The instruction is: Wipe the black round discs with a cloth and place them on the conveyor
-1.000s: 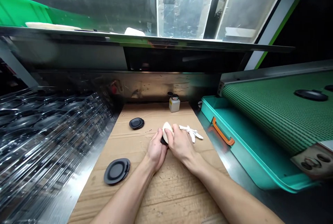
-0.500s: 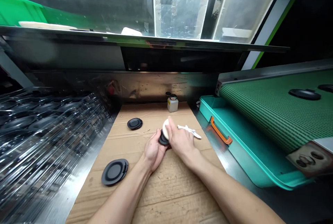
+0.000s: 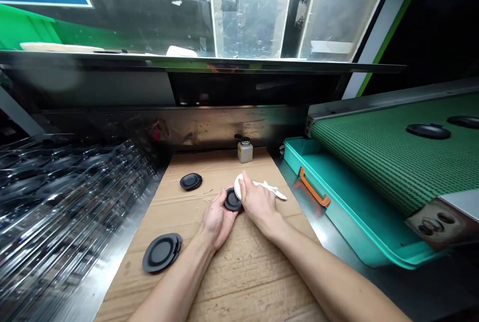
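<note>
My left hand [image 3: 216,219] holds a small round black plastic lid [image 3: 232,199], its ringed face turned up. In my right hand [image 3: 259,202] is a round white pad [image 3: 238,185], gripped by its edge and close against the lid's right side; whether they touch I cannot tell. Just beyond my right hand lies a white-handled knife or scraper [image 3: 271,188], partly hidden by the fingers. A similar black lid [image 3: 190,181] rests at the upper left of the cardboard [image 3: 247,277], and a larger one [image 3: 161,253] lies beside my left forearm.
A small bottle with a dark cap [image 3: 245,151] stands at the back of the cardboard. On the right, a teal tray [image 3: 344,227] with an orange handle sits beside a green conveyor belt [image 3: 374,152] carrying black lids [image 3: 428,131]. Stacked clear plastic trays [image 3: 75,212] fill the left.
The white pad has shifted off the black lid toward its right edge, so more of the lid's face shows. The whole view has also shifted slightly.
</note>
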Available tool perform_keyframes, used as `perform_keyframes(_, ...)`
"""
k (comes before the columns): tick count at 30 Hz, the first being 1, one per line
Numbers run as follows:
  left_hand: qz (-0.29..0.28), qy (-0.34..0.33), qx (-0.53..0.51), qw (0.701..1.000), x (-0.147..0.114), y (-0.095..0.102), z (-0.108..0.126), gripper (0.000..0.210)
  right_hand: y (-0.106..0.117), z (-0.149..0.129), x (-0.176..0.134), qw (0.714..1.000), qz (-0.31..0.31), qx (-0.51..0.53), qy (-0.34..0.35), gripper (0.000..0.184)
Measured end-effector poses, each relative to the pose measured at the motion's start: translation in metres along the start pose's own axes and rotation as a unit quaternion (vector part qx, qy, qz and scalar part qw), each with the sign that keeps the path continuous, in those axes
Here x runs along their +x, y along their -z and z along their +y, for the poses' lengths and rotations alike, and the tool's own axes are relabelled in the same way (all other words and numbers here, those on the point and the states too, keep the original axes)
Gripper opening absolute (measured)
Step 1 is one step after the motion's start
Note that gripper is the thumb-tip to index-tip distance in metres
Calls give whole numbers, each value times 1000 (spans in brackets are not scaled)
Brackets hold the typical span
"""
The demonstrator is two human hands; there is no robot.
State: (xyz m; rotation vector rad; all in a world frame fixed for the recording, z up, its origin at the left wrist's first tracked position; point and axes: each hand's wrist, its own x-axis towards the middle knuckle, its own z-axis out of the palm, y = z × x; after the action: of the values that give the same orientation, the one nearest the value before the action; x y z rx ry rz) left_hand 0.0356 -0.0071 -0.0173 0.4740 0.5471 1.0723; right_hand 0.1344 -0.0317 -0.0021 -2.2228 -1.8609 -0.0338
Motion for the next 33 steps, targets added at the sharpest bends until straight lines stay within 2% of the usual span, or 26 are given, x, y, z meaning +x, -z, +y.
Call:
perform_keyframes(4,15,14,-6,1000,1,0,0,32,1,-4,-5,1000,6,-7,12,60)
perform_keyframes(9,2,17,-5,1000,0,0,1,34,-1,-3,-5,1000,13,-16,17,62)
perform_keyframes(11,9,36,0,999,-1,-1,2,35,-2,-1,-5,999,28,-22,34,62)
perform_keyframes(14,4,31,6,1000,0,-1,4,34,-2,2,-6,999,41,-26,4,57)
perform_keyframes(16,-3,40,7,999,0,-1,5,33,-1,4,-6,999,40,-17,18,55)
perform_keyframes(19,-5,52,15,999,-1,-1,5,32,2,11,-1,999,30,14,40,52)
perform_keyframes(22,-1,41,30,999,-3,0,5,28,5,26,9,994,35,90,-51,52)
perform_keyframes(24,1,49,25,998,-4,0,8,28,5,36,13,984,46,152,-80,54)
perform_keyframes(27,5,48,-9,999,-4,4,15,28,0,42,11,973,61,207,-79,54)
perform_keyframes(33,1,32,-57,998,-6,9,29,34,-9,42,3,974,53,217,-48,48)
